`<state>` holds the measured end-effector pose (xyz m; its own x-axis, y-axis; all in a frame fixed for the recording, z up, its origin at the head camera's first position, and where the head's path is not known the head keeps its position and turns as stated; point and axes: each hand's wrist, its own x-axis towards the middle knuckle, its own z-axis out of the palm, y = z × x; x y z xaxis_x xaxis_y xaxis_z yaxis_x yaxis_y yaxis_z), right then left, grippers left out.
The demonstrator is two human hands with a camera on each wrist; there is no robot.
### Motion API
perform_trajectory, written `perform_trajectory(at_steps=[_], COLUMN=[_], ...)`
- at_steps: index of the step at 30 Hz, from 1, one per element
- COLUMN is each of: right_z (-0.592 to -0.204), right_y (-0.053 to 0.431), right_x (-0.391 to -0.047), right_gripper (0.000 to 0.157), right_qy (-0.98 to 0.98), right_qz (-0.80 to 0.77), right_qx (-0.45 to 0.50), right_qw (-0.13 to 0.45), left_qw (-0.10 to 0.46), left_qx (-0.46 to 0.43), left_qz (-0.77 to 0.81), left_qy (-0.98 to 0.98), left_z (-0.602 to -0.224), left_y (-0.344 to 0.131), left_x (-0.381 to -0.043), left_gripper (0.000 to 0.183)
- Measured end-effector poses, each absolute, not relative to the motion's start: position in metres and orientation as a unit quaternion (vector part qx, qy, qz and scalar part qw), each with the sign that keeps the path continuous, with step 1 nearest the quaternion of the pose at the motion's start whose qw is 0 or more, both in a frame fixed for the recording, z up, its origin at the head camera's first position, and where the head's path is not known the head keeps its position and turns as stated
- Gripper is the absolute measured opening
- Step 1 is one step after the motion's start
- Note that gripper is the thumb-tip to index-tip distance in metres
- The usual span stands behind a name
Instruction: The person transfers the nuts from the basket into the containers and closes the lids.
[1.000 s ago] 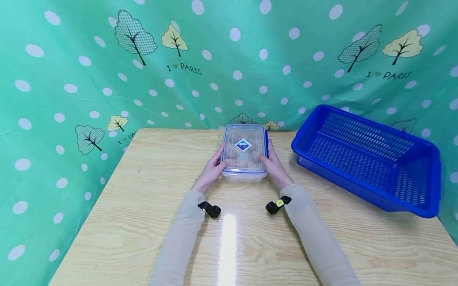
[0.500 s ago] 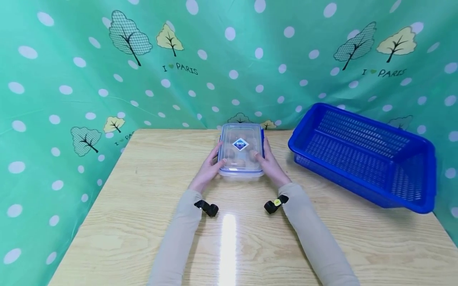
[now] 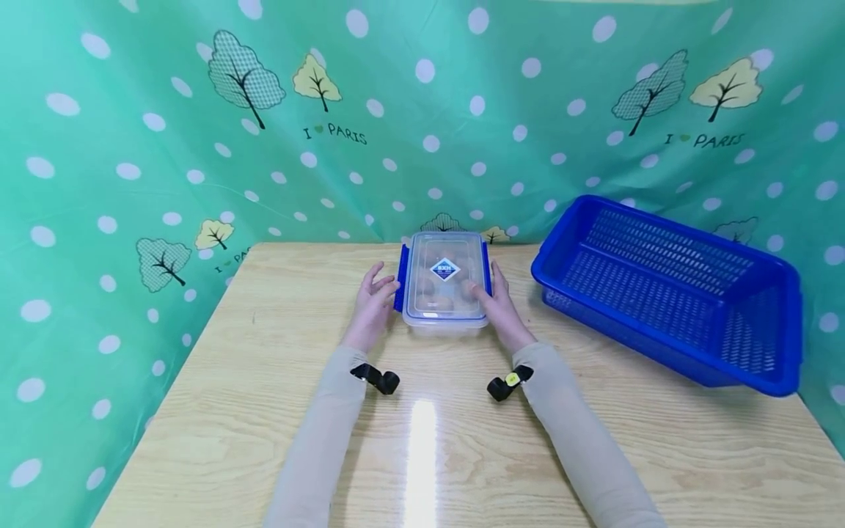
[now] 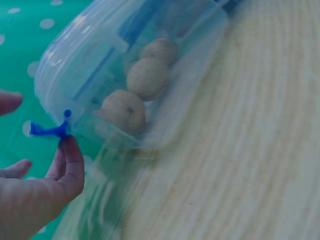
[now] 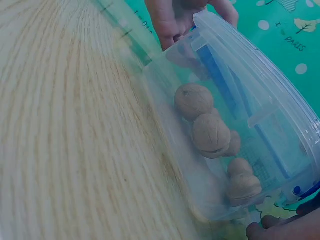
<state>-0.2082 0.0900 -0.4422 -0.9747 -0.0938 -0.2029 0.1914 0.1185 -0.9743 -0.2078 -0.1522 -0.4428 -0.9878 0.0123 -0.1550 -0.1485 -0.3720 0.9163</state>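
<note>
A clear plastic food container (image 3: 445, 301) with a see-through lid (image 3: 462, 246) and a blue diamond label stands on the table. Several walnuts (image 5: 210, 132) show through its wall. Along its left side, the blue latch (image 3: 401, 279) is flipped outward. At that latch is my left hand (image 3: 368, 312); in the left wrist view a fingertip touches the underside of the flap and the thumb stands apart. My right hand (image 3: 503, 312) grips the container's right side, thumb over the lid and fingers along the wall. The right latch lies close against the side, partly covered by that hand.
A blue perforated plastic basket (image 3: 667, 293) sits on the right of the wooden table (image 3: 264, 411). Behind the table hangs a green polka-dot cloth (image 3: 396, 88) with printed trees. Each wrist carries a small black camera.
My left hand has left the lid's edge and drawn back to the left, and the left latch has swung outward. My right hand stays on the container.
</note>
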Motion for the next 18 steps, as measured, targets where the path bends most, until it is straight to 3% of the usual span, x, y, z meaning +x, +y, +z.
perform_trajectory(at_steps=[5, 9, 18], right_z=[-0.450, -0.451, -0.447], right_y=[0.089, 0.087, 0.090], right_x=[-0.207, -0.208, -0.208], right_gripper=[0.076, 0.075, 0.077], right_qy=[0.729, 0.721, 0.720], right_qz=[-0.677, -0.685, -0.689], right_qx=[0.014, 0.010, 0.015], right_qw=[0.104, 0.102, 0.087], left_qw=[0.115, 0.136, 0.105], left_qx=[-0.078, -0.066, 0.006], left_qz=[0.887, 0.897, 0.798], left_qy=[0.441, 0.415, 0.593], left_z=[-0.452, -0.458, -0.448], left_y=[-0.158, -0.153, -0.137], left_x=[-0.217, -0.219, -0.217], left_gripper=[0.045, 0.031, 0.065])
